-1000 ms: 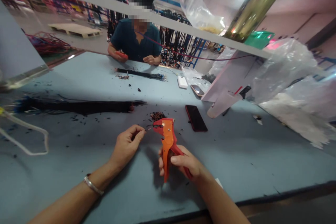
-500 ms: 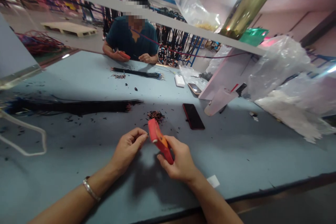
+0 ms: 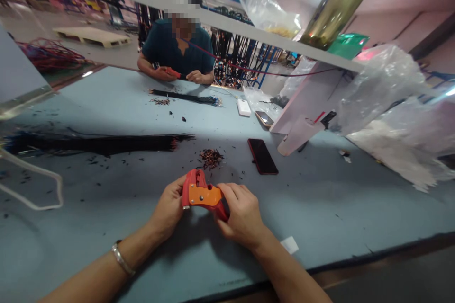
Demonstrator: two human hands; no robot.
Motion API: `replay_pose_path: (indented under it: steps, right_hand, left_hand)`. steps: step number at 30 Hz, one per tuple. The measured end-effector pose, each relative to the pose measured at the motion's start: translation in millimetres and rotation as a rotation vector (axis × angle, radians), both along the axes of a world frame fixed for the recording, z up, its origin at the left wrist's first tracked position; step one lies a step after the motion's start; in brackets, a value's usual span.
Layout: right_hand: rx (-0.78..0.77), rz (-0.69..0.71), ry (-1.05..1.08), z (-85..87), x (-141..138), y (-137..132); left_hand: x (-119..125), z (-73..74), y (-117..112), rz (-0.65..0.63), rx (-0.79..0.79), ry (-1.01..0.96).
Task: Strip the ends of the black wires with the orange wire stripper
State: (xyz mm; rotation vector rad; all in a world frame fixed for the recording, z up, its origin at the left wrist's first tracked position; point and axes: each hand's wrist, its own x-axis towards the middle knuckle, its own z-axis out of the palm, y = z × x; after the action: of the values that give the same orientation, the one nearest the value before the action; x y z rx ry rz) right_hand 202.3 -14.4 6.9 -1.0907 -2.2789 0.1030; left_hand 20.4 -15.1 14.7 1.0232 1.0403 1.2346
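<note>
A red and orange wire stripper (image 3: 205, 195) lies across the middle, its jaws toward my left hand. My right hand (image 3: 241, 213) is wrapped round its handle end. At the jaw end, my left hand (image 3: 170, 206) is closed, its fingertips partly hidden behind the red head. Whatever it pinches there is too small or covered to make out. Just beyond the tool is a small heap of dark and copper-coloured scraps (image 3: 211, 158). Farther left stretches a long bundle of black wires (image 3: 106, 144), with reddish ends on its right.
A dark phone (image 3: 263, 156) lies right of the scraps, near a leaning white holder (image 3: 298, 136). A white loop (image 3: 59, 189) sits at the left. Across the table, a person (image 3: 177, 47) holds a red tool beside another wire bundle (image 3: 185, 97). Plastic bags (image 3: 384, 85) crowd the right.
The wire stripper has swung its jaw end leftward, and its orange side now faces me. Its head has come up against my left hand, whose fingertips were visible before.
</note>
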Motion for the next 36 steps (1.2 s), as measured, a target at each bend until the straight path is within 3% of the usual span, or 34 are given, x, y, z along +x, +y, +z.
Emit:
replay_pose_path:
  steps: [12,21,36]
  right_hand:
    - [-0.015,-0.022,-0.051,-2.2,-2,2]
    - [0.001,-0.095,-0.112,-6.0,-7,5]
    - [-0.050,-0.064,-0.130,-8.0,-6,10]
  left_hand:
    - [-1,3.3,2,-0.052,0.105,0.176]
    - [-1,2.3,5,-0.017,0.010,0.188]
    - [-3,-7.6,10,-0.012,-0.060,0.272]
